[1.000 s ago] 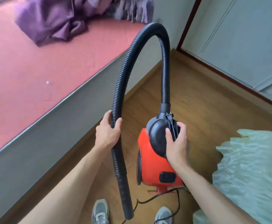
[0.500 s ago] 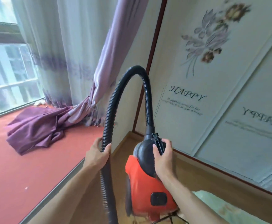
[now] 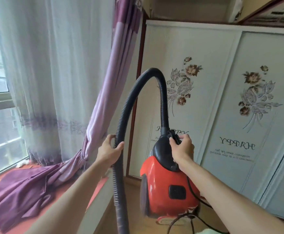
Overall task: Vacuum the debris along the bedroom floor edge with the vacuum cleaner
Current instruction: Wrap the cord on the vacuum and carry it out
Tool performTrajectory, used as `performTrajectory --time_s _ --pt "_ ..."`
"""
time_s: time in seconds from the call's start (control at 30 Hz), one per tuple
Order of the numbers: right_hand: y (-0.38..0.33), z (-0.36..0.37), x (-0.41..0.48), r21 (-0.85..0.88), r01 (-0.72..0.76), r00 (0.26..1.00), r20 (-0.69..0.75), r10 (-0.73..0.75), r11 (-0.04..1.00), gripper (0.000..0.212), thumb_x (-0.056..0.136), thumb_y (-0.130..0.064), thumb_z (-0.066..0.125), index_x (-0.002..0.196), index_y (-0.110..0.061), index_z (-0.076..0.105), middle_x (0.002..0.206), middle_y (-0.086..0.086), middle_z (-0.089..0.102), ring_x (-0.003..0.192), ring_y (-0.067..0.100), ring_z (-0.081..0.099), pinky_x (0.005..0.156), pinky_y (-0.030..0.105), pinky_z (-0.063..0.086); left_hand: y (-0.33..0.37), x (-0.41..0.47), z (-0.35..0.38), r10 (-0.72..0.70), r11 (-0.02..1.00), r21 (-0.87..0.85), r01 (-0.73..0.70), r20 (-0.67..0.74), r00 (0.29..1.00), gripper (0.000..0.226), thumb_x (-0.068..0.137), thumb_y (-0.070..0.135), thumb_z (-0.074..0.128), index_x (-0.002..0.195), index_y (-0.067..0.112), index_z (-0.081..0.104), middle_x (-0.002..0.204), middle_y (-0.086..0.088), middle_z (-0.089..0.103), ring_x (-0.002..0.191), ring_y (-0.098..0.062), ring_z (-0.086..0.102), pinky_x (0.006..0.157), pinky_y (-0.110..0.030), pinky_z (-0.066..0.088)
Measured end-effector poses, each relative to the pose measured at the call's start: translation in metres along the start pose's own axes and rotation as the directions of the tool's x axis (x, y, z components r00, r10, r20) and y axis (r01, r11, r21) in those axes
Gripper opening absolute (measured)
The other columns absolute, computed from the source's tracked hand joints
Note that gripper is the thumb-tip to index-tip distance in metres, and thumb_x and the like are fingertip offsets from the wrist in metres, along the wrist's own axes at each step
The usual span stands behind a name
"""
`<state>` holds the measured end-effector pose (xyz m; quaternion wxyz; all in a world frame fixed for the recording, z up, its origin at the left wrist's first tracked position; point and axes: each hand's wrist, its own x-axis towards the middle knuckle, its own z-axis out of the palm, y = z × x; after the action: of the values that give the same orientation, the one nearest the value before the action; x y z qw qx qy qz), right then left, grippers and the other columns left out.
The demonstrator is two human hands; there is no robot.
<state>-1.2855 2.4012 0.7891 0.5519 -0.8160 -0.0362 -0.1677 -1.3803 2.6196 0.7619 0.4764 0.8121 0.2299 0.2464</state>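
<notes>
One red canister vacuum cleaner [image 3: 165,188] with a black domed top hangs in the air in front of the person, above the wooden floor [image 3: 132,183] beside the red window ledge [image 3: 9,175]. Its black ribbed hose [image 3: 127,105] arches up from the top and drops down on the left, and a black power cord [image 3: 189,184] trails below. Compared with half a second ago, the view has tilted higher, showing more of the flowered wardrobe doors [image 3: 222,81] and the purple curtain [image 3: 97,98], while both grips are unchanged. The left hand [image 3: 108,152] curls around the hose, thumb on the near side. The right hand [image 3: 182,150] wraps the black carry handle [image 3: 174,137] on top.
</notes>
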Motion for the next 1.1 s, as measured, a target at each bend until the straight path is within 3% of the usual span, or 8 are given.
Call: performTrajectory --time_s 0.2,0.4,0.57,0.67,0.8,0.9,0.97,1.1 --pt "-0.001 0.006 0.034 0.065 -0.008 1.000 0.018 0.007 0.998 0.025 0.088 -0.036 0.067 0.083 -0.034 0.043 0.089 0.012 0.069 0.067 0.028 0.057 0.065 0.045 0.056 0.027 0.036 0.023 -0.001 1.000 0.005 0.001 0.033 0.999 0.046 0.095 0.044 0.060 0.136 0.030 0.042 0.119 -0.012 0.063 0.088 -0.029 0.067 0.060 -0.043 0.063" --pt "0.022 0.031 0.090 0.118 -0.081 0.990 0.124 0.066 0.990 0.022 0.092 -0.030 0.065 0.086 -0.028 0.044 0.086 0.015 0.066 0.053 0.023 0.052 0.036 0.022 0.039 0.035 0.087 0.054 -0.038 0.999 0.022 0.037 0.023 0.999 0.045 0.094 0.041 0.063 0.134 0.029 0.044 0.115 -0.012 0.060 0.077 -0.023 0.064 0.054 -0.041 0.061" --pt "0.038 0.059 0.141 0.109 -0.085 0.983 0.174 0.065 0.990 0.020 0.091 -0.032 0.065 0.094 -0.027 0.046 0.087 0.015 0.066 0.052 0.023 0.053 0.036 0.022 0.038 0.043 0.140 0.075 -0.055 0.998 0.031 0.056 -0.008 0.998 0.046 0.094 0.039 0.064 0.135 0.029 0.045 0.106 -0.013 0.061 0.070 -0.019 0.060 0.048 -0.034 0.056" --pt "0.047 0.073 0.167 0.084 -0.051 0.985 0.168 0.036 0.995 0.024 0.091 -0.035 0.064 0.085 -0.032 0.041 0.085 0.011 0.068 0.057 0.024 0.055 0.046 0.028 0.043 0.042 0.161 0.084 -0.073 0.997 0.037 0.074 -0.006 0.997 0.048 0.095 0.040 0.062 0.139 0.029 0.044 0.113 -0.012 0.061 0.071 -0.017 0.060 0.043 -0.030 0.052" --pt "0.062 0.082 0.197 0.078 -0.019 0.988 0.153 0.007 0.997 0.021 0.092 -0.034 0.063 0.089 -0.034 0.042 0.082 0.006 0.066 0.061 0.025 0.058 0.054 0.034 0.050 0.041 0.187 0.100 -0.104 0.994 0.032 0.103 0.041 0.994 0.050 0.096 0.040 0.062 0.141 0.028 0.043 0.099 -0.004 0.055 0.072 -0.018 0.059 0.047 -0.032 0.053" --pt "0.076 0.085 0.224 0.067 -0.048 0.992 0.119 0.039 0.997 0.020 0.091 -0.036 0.064 0.094 -0.035 0.044 0.084 0.006 0.065 0.064 0.024 0.057 0.058 0.038 0.053 0.040 0.209 0.120 -0.099 0.995 0.036 0.096 0.095 0.991 0.049 0.096 0.041 0.062 0.140 0.029 0.043 0.112 -0.007 0.055 0.076 -0.020 0.061 0.047 -0.032 0.055" --pt "0.085 0.086 0.241 0.064 -0.069 0.993 0.105 0.062 0.996 0.019 0.092 -0.035 0.064 0.098 -0.035 0.045 0.085 0.006 0.064 0.065 0.023 0.056 0.056 0.035 0.051 0.040 0.225 0.134 -0.092 0.996 0.018 0.090 0.124 0.988 0.048 0.097 0.040 0.062 0.139 0.029 0.044 0.114 -0.009 0.058 0.076 -0.021 0.064 0.048 -0.035 0.056" --pt "0.099 0.088 0.275 0.063 -0.096 0.995 0.042 0.093 0.993 0.023 0.095 -0.028 0.064 0.079 -0.030 0.047 0.071 0.008 0.059 0.051 0.022 0.053 0.042 0.027 0.043 0.039 0.271 0.164 -0.078 0.997 -0.011 0.082 0.232 0.970 0.049 0.096 0.041 0.063 0.140 0.031 0.043 0.121 -0.013 0.061 0.086 -0.029 0.070 0.056 -0.044 0.063"
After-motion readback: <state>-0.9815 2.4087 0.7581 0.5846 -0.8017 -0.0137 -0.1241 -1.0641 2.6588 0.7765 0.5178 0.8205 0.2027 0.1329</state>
